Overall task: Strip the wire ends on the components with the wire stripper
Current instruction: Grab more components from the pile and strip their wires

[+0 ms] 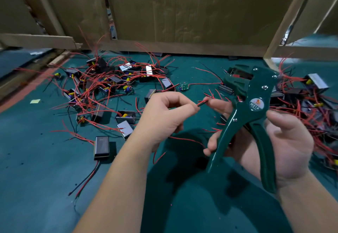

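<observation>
My right hand (285, 141) grips the handles of a green wire stripper (250, 108), which stands upright with its jaws at the top. My left hand (164, 115) pinches a red and black wire pair (202, 102) near its end. The index finger of my right hand touches that wire end from the other side. The wire tips lie left of the stripper's jaws, apart from them. The component on this wire is hidden under my left hand.
Several small black and metal components with red and black leads lie in a tangled pile (102, 84) at the left and another pile (311, 104) at the right on the green mat (36, 168). One black box (101, 146) lies alone. Cardboard walls (182, 13) stand behind.
</observation>
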`<act>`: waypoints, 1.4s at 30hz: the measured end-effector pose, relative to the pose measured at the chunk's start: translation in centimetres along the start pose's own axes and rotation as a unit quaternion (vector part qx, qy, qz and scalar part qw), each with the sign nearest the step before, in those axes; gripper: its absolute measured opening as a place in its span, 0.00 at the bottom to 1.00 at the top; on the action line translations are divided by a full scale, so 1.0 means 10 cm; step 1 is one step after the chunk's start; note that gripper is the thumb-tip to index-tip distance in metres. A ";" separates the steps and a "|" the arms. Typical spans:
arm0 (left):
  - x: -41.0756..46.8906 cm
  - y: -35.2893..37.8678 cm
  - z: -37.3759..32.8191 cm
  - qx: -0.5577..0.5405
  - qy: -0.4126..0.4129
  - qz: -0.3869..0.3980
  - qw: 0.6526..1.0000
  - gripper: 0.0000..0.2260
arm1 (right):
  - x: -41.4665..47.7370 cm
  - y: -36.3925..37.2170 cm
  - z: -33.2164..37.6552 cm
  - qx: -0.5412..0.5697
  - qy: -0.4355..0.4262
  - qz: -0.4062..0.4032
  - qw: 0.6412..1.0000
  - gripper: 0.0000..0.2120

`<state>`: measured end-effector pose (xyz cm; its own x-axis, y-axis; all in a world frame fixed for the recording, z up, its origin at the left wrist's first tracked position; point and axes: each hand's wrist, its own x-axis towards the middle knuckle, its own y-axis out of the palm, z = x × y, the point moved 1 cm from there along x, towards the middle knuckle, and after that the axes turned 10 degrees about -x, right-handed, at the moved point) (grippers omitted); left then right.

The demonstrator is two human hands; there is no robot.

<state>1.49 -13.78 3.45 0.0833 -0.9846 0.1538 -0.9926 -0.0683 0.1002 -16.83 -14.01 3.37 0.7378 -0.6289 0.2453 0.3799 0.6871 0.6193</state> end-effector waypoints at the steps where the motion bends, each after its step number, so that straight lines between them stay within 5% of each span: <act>1: 0.00 0.00 0.00 0.010 0.003 0.004 1.000 0.07 | 0.01 0.01 -0.01 -0.019 0.013 -0.009 1.000 0.23; 7: 0.00 0.01 0.02 0.017 0.002 -0.019 1.000 0.06 | -0.02 0.00 -0.05 -0.087 0.033 -0.128 0.987 0.40; 13: 0.03 -0.02 0.00 -0.083 0.005 -0.092 0.992 0.09 | -0.01 0.05 -0.03 -0.103 0.029 -0.111 0.988 0.38; 18: 0.03 -0.10 -0.05 -0.190 0.009 -0.013 0.982 0.06 | -0.01 0.02 -0.03 -0.086 0.065 -0.125 0.986 0.36; 28: 0.03 -0.11 -0.02 -0.078 0.059 -0.060 0.993 0.03 | -0.05 0.08 -0.07 -0.068 0.155 -0.017 0.985 0.21; 42: 0.00 -0.05 -0.05 -0.056 0.075 -0.056 0.994 0.08 | -0.03 0.05 -0.19 -0.164 0.161 -0.086 0.969 0.24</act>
<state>2.00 -13.64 3.88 0.2139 -0.9360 0.2797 -0.9610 -0.1502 0.2321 -15.84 -12.78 2.16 0.7635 -0.6349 -0.1182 0.6309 0.6942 0.3465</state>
